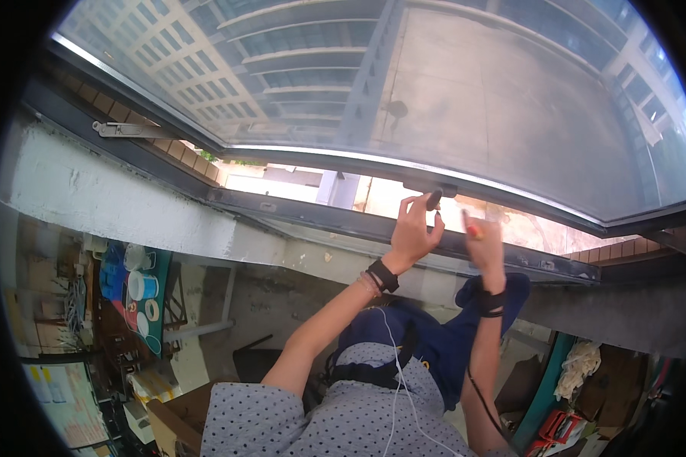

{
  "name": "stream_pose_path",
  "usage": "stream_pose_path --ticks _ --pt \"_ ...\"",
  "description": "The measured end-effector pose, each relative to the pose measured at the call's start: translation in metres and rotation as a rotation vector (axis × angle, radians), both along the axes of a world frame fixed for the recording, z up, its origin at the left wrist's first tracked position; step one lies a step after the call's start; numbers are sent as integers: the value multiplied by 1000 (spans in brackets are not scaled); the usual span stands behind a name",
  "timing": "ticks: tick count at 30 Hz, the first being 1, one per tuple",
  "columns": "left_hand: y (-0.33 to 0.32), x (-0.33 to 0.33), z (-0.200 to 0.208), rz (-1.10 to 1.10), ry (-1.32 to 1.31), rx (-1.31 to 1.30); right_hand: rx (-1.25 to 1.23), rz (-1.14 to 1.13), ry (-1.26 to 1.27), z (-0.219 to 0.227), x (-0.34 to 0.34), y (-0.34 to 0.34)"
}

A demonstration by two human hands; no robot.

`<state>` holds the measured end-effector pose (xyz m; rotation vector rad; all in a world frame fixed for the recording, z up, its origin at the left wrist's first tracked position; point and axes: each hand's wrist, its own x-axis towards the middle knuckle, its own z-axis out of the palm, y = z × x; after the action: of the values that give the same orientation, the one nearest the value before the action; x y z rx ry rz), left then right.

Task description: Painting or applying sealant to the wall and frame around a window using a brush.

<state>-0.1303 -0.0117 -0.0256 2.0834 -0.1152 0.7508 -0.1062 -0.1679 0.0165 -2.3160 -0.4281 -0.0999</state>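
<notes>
A tilted-out window sash [343, 157] with a dark metal frame and large glass pane stands ajar in front of me. On its lower rail is a dark window handle [434, 200]. My left hand [413, 234] reaches up to this handle, thumb and fingers curled at it. Just to the right, my right hand [486, 247] is raised with its fingers closed, smeared by motion. A small red and yellow thing [475, 229] shows at its fingers, too blurred to name. Both wrists wear black bands.
The fixed window frame [320, 217] runs below the sash, with a metal stay arm [133, 130] at the left. A green table [155, 305] with a white tub [142, 286] stands lower left, near a cardboard box [177, 419]. Red items [560, 428] lie lower right.
</notes>
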Motion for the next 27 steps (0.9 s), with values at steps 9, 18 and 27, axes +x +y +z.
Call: stream_pose_path --ticks 9,18,27 --pt "-3 4 -1 -8 -57 51 1133 56 300 -33 -1 24" --pt "-1 3 1 -10 6 -94 1369 -92 246 -36 23 -79" --pt "-4 3 6 -32 -4 -127 1009 -403 24 -40 25 -109"
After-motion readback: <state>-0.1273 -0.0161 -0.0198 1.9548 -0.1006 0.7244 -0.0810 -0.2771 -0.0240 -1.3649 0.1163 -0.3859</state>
